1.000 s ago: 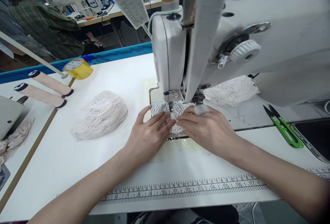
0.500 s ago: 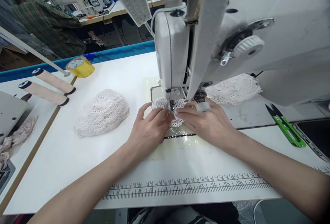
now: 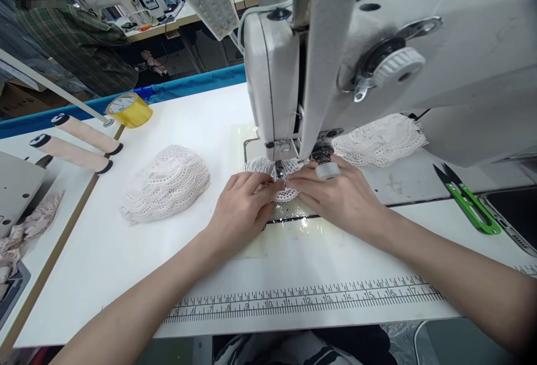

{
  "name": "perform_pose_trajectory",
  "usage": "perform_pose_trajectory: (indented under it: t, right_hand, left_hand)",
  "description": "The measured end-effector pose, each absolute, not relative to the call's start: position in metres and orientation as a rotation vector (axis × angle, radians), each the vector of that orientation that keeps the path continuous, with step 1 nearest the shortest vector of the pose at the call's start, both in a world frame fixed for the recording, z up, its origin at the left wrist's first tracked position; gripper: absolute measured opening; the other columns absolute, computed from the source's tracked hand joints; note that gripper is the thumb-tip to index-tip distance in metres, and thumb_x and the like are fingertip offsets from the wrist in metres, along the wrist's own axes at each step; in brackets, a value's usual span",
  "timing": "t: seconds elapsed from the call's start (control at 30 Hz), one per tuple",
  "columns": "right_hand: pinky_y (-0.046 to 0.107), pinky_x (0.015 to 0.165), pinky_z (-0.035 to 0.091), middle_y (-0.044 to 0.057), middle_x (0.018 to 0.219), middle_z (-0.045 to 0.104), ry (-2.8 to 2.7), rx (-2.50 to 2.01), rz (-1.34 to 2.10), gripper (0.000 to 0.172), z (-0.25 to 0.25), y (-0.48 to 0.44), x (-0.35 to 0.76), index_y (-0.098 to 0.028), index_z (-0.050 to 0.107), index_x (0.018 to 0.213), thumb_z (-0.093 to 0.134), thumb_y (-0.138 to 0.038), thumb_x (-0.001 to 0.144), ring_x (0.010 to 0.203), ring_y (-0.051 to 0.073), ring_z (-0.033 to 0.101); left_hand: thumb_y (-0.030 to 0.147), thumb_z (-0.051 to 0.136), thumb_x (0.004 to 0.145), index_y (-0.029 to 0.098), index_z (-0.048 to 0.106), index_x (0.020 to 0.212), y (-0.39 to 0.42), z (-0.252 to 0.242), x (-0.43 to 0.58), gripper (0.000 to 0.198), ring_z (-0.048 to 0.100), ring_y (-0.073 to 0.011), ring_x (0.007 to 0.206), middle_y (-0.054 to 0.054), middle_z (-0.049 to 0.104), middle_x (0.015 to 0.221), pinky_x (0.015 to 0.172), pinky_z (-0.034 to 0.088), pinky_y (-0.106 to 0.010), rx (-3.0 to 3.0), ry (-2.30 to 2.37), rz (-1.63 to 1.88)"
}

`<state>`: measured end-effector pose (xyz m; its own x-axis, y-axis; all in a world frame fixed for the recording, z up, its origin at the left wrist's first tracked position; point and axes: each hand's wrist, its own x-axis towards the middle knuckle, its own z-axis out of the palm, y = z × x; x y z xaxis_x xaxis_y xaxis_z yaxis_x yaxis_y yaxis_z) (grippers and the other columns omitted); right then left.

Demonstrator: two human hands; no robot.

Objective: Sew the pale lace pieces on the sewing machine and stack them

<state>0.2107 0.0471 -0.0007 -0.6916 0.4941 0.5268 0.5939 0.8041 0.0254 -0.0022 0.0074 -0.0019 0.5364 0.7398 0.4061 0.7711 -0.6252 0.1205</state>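
A piece of white lace (image 3: 287, 195) lies under the presser foot (image 3: 279, 169) of a white sewing machine (image 3: 272, 74). From the left, my left hand (image 3: 241, 202) grips the lace's near edge, its fingers closed together with the thumb toward the needle. My right hand (image 3: 339, 191) pinches the same lace on the other side, close to the foot, partly behind the machine's round white knob (image 3: 328, 171). Both sets of fingertips nearly meet in front of the needle, and they cover much of the lace.
A pile of white lace (image 3: 168, 186) rests left of my hands, and more lace (image 3: 381, 141) sits behind the needle area on the right. Green thread snips (image 3: 472, 205) lie beside a phone (image 3: 512, 214). Yellow tape (image 3: 140, 113) and thread cones (image 3: 71, 153) stand left. A person (image 3: 71, 46) sits beyond.
My left fingers, spread on the lace before, have drawn together and the hand has turned flatter. The right hand stays nearly in place. The view has shifted slightly.
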Motion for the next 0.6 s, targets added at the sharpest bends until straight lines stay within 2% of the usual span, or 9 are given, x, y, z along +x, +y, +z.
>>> perform_pose_trajectory:
  t: [0.07, 0.13, 0.23, 0.33, 0.47, 0.6]
  right_hand:
    - [0.033, 0.074, 0.041, 0.001, 0.087, 0.074, -2.457, -0.87, -0.14, 0.02, 0.0, 0.049, 0.21, -0.019, 0.072, 0.09, 0.054, -0.009, 0.089, 0.082, 0.019, 0.064]
    - [0.033, 0.071, 0.042, 0.003, 0.088, 0.073, -2.433, -0.968, 0.009, 0.018, 0.002, 0.05, 0.208, -0.018, 0.072, 0.092, 0.055, -0.014, 0.091, 0.076, 0.019, 0.063]
    - [0.032, 0.069, 0.042, 0.004, 0.087, 0.071, -2.409, -1.117, 0.232, 0.017, 0.007, 0.051, 0.206, -0.017, 0.072, 0.097, 0.055, -0.018, 0.093, 0.075, 0.019, 0.062]
    - [0.032, 0.069, 0.043, 0.005, 0.088, 0.07, -2.393, -1.147, 0.339, 0.017, 0.008, 0.051, 0.205, -0.017, 0.072, 0.097, 0.056, -0.022, 0.093, 0.08, 0.02, 0.062]
    - [0.034, 0.074, 0.044, 0.004, 0.091, 0.072, -2.412, -1.022, 0.254, 0.016, 0.006, 0.048, 0.207, -0.017, 0.072, 0.093, 0.057, -0.019, 0.092, 0.084, 0.021, 0.062]
    - [0.035, 0.081, 0.043, 0.001, 0.091, 0.075, -2.458, -0.843, 0.013, 0.017, 0.004, 0.042, 0.209, -0.018, 0.072, 0.085, 0.056, -0.013, 0.089, 0.082, 0.02, 0.062]
  left_hand:
    - [0.018, 0.052, 0.093, 0.021, 0.065, 0.118, 0.012, 0.0, -0.003, 0.029, 0.057, -0.0225, 0.098, -0.008, 0.063, 0.108, 0.083, 0.049, -0.04, -2.765, -1.45, -0.693]
    - [0.022, 0.048, 0.096, 0.022, 0.07, 0.107, 0.018, 0.003, -0.004, 0.024, 0.057, -0.0217, 0.098, -0.007, 0.062, 0.107, 0.084, 0.049, -0.041, -2.844, -1.584, -0.765]
    - [0.026, 0.045, 0.098, 0.02, 0.072, 0.086, 0.026, 0.008, -0.003, 0.03, 0.058, -0.0195, 0.094, -0.005, 0.062, 0.101, 0.084, 0.048, -0.04, -2.93, -1.759, -0.896]
    - [0.027, 0.044, 0.098, 0.02, 0.071, 0.079, 0.03, 0.012, -0.003, 0.034, 0.058, -0.0185, 0.091, -0.005, 0.063, 0.098, 0.083, 0.049, -0.039, -2.974, -1.811, -0.954]
    - [0.026, 0.045, 0.098, 0.021, 0.072, 0.083, 0.023, 0.01, -0.004, 0.032, 0.058, -0.0193, 0.095, -0.005, 0.063, 0.101, 0.086, 0.048, -0.041, -2.939, -1.659, -0.831]
    - [0.022, 0.053, 0.094, 0.023, 0.07, 0.108, 0.006, 0.005, -0.002, 0.022, 0.058, -0.0227, 0.103, -0.006, 0.066, 0.109, 0.097, 0.044, -0.047, -2.742, -1.271, -0.652]
